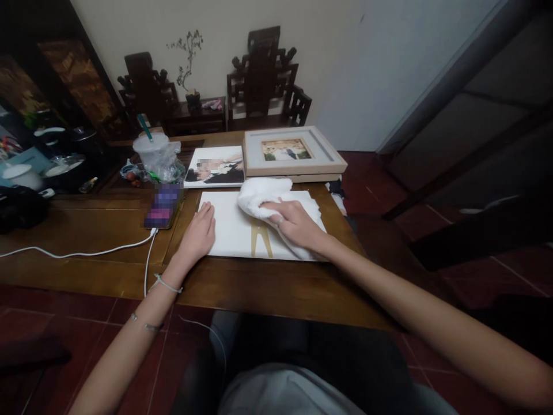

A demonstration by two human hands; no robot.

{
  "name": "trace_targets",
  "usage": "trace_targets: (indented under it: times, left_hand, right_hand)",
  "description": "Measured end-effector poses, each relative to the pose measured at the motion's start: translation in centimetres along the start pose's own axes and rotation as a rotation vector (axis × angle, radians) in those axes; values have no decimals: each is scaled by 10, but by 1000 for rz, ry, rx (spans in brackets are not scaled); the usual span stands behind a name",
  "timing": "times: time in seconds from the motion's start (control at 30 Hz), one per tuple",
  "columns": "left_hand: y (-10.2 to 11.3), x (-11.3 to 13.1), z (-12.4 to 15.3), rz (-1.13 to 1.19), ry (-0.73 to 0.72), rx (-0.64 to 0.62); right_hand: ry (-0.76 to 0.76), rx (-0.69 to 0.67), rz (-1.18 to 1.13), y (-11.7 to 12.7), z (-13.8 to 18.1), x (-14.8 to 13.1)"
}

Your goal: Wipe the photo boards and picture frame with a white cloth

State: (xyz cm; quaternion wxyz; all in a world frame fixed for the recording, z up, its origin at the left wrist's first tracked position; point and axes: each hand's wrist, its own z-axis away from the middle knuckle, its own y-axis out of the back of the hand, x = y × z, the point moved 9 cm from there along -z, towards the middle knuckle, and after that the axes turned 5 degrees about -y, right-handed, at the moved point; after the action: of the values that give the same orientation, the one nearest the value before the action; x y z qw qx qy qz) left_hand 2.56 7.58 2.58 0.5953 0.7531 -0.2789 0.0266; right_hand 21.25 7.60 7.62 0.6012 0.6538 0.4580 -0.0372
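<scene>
A white flat book or album (233, 230) with a gold mark on its cover lies on the wooden table (268, 288) in front of me. My left hand (197, 231) rests flat and open on the album's left edge. My right hand (292, 222) presses down on a white cloth (263, 193) bunched on the album's upper right part, fingers curled over the cloth.
Behind the album lie a photo print (216, 167) and a grey framed picture (291, 151). A phone (163, 206) on a white cable (86, 252) sits to the left, near a plastic cup with a straw (151, 147). Dark carved chairs (263, 80) stand by the wall.
</scene>
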Motion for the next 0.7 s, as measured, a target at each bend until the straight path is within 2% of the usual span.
trace_targets:
  times: [0.13, 0.23, 0.37, 0.53, 0.63, 0.7]
  left_hand:
    - [0, -1, -1, 1, -2, 9]
    - [-1, -1, -1, 0, 0, 3]
    - [-1, -1, -1, 1, -6, 19]
    - [0, -1, 0, 10, -21, 31]
    - [0, -2, 0, 3, -27, 32]
    - [0, -2, 0, 2, -36, 35]
  right_hand:
    - [-32, -94, 165, -21, -29, -5]
    - [-16, -186, 318, -40, -28, -17]
    - [67, -295, 370, -57, 7, -41]
    - [210, -415, 195, -49, 60, -77]
    - [304, -484, 108, -41, 73, -79]
    - [350, -464, 106, -37, 69, -69]
